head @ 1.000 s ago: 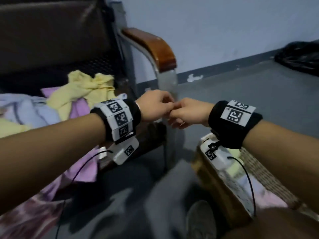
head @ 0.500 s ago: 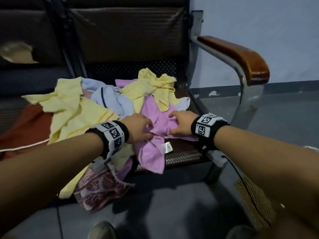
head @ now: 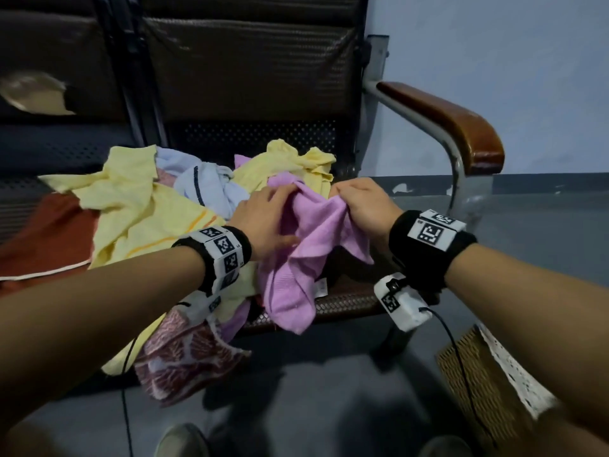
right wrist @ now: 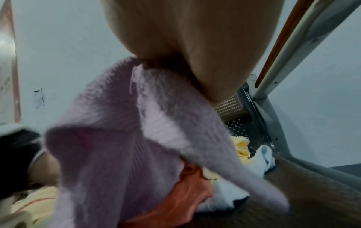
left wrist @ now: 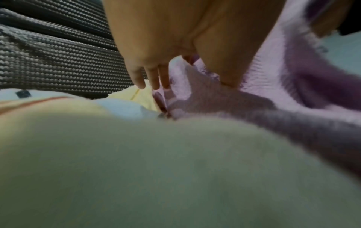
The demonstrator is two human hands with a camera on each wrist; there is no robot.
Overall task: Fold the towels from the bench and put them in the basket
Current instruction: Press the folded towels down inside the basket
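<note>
While the soft pink terry towel (head: 306,255) hangs lengthwise over the perforated metal bench (head: 346,301), the right hand (head: 364,206) clutches its top edge and the left hand (head: 263,222), equally near, seemingly pinches it, 2 grips close together.

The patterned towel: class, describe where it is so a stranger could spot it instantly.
Find the bench with the brown armrest. Look at the towel pile's near edge, under the left hand. The patterned towel hangs over the seat front towards the floor, the only one with a dark red and white print.
</note>
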